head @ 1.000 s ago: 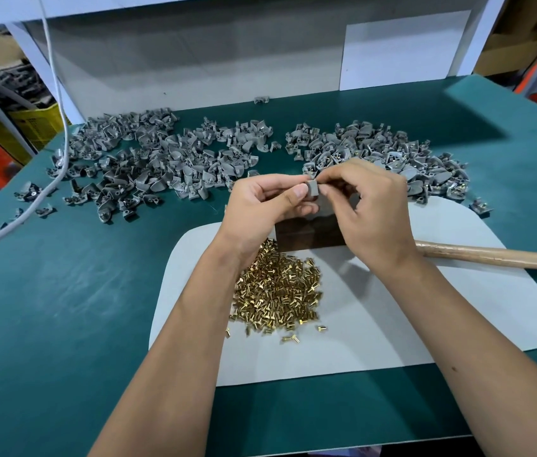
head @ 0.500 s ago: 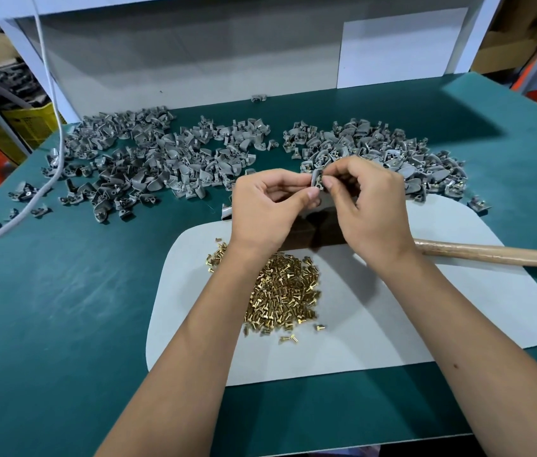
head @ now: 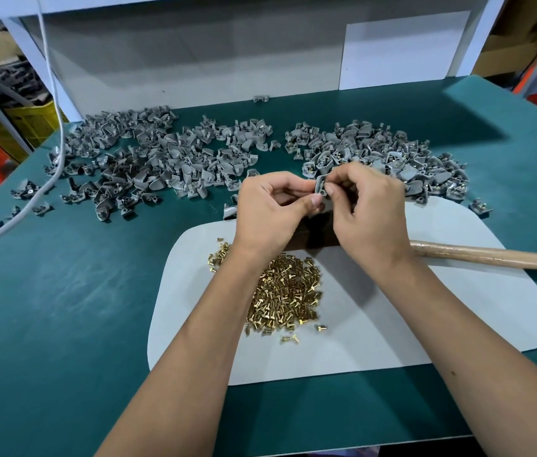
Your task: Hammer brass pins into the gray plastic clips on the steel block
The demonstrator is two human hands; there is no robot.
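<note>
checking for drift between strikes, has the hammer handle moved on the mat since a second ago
No. The hammer handle still lies across the right edge of the gray mat, at the same angle; small offsets match the head camera's shift.

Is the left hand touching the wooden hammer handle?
Apart. The head view shows the left hand holding a gray plastic clip, away from the wooden hammer handle.
</note>
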